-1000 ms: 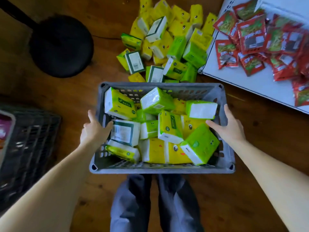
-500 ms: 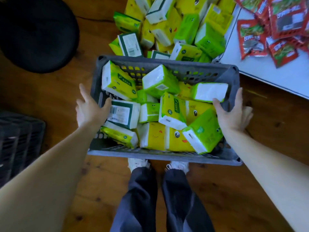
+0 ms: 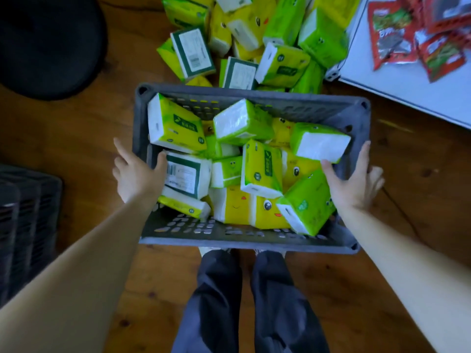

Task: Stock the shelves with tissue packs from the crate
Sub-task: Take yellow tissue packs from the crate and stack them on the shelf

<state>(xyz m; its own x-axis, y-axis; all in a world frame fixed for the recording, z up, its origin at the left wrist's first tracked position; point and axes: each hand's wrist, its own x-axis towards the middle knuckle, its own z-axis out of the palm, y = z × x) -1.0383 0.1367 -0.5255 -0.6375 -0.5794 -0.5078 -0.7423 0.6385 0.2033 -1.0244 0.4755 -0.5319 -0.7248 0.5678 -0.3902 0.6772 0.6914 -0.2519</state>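
Observation:
I hold a grey slatted crate [image 3: 254, 244] in front of my legs, above the floor. Several green and yellow tissue packs [image 3: 262, 169] lie jumbled inside it. My left hand [image 3: 137, 174] grips the crate's left wall, thumb hooked over the rim beside a white-labelled pack [image 3: 186, 175], fingers spread outside. My right hand [image 3: 354, 182] grips the right wall, thumb inside against a green pack [image 3: 305, 202], fingers outside. A heap of more tissue packs [image 3: 257, 39] lies on the floor just beyond the crate.
A white shelf board [image 3: 407, 90] at the upper right carries several red snack bags [image 3: 418, 36]. A black round base [image 3: 48, 44] stands at the upper left. Dark stacked crates [image 3: 23, 230] sit at the left edge. The floor is brown wood [image 3: 84, 138].
The crate has come up and closer to me, now covering my shoes. Both hands stay on its side walls. The view has shifted toward the pile.

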